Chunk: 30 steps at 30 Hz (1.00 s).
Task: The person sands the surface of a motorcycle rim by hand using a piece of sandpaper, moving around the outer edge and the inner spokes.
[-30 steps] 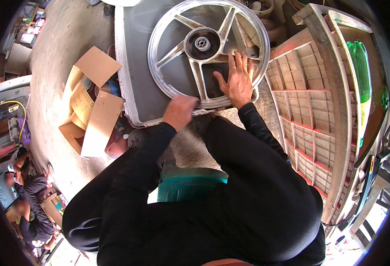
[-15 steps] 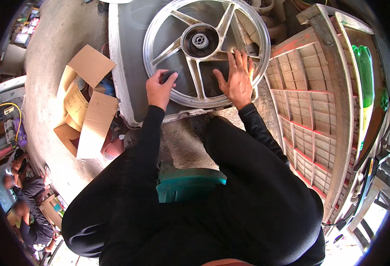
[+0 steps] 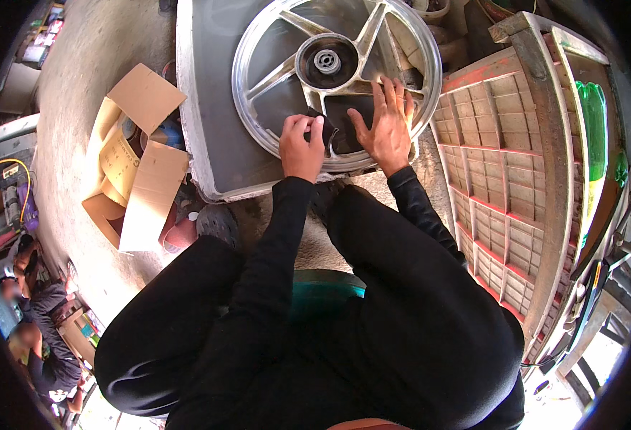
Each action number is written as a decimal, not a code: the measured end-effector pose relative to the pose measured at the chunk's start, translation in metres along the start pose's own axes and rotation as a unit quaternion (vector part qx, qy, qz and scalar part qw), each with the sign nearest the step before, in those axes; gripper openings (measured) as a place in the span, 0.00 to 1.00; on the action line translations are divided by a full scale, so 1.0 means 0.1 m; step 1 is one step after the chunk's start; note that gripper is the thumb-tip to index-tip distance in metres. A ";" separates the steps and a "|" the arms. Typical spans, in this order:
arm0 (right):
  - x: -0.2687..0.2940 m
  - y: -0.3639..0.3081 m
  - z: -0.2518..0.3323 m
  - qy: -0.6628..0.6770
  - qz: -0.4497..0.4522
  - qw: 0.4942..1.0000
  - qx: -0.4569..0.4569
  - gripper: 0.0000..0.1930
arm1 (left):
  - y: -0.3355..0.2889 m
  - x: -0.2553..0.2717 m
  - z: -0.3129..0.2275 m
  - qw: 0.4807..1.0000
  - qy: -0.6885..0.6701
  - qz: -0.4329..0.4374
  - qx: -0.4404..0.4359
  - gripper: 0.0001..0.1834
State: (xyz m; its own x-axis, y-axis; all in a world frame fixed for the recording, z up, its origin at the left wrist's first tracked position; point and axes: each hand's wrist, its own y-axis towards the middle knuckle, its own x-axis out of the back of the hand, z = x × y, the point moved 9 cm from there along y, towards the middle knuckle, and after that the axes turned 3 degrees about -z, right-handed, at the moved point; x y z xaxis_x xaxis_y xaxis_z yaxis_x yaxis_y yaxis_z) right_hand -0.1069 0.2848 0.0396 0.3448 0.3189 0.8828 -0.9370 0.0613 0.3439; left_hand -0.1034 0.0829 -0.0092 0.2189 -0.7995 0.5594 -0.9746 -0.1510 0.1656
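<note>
As L fingers (image 3: 297, 125) pinch blk sheet (image 3: 330, 131) (R fingers (image 3: 378, 99) splayed), wheel (image 3: 327, 62), grey worktop (image 3: 215, 129), floor (image 3: 111, 43)

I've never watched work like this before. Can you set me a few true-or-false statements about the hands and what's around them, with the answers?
1. The left hand holds a small dark piece. True.

2. The right hand is clenched in a fist. False: it is open, its fingers spread over the wheel.

3. The wheel lies on a grey surface. True.

4. The cardboard box is shut. False: its flaps stand open.

5. The green bottle is on the left of the picture. False: it is on the right.
</note>
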 end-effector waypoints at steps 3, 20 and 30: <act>-0.02 -0.02 -0.02 -0.002 -0.004 1.000 0.001 0.38 | 0.00 -0.07 0.17 0.995 -0.043 0.005 0.093 0.15; -0.04 -0.02 -0.02 0.005 -0.008 1.000 -0.001 0.38 | 0.37 -0.12 0.28 0.996 0.045 -0.046 0.069 0.14; 0.01 -0.01 0.00 0.010 -0.013 1.000 0.011 0.38 | 0.56 -0.08 0.29 0.989 0.049 -0.026 0.135 0.14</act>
State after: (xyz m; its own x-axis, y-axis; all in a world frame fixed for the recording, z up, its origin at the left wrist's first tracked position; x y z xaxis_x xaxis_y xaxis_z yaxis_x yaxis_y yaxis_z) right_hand -0.1054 0.2856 0.0404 0.3676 0.3356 0.8673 -0.9263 0.0497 0.3734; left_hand -0.1606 0.0635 -0.0282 0.2591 -0.7289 0.6338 -0.9364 -0.3504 -0.0202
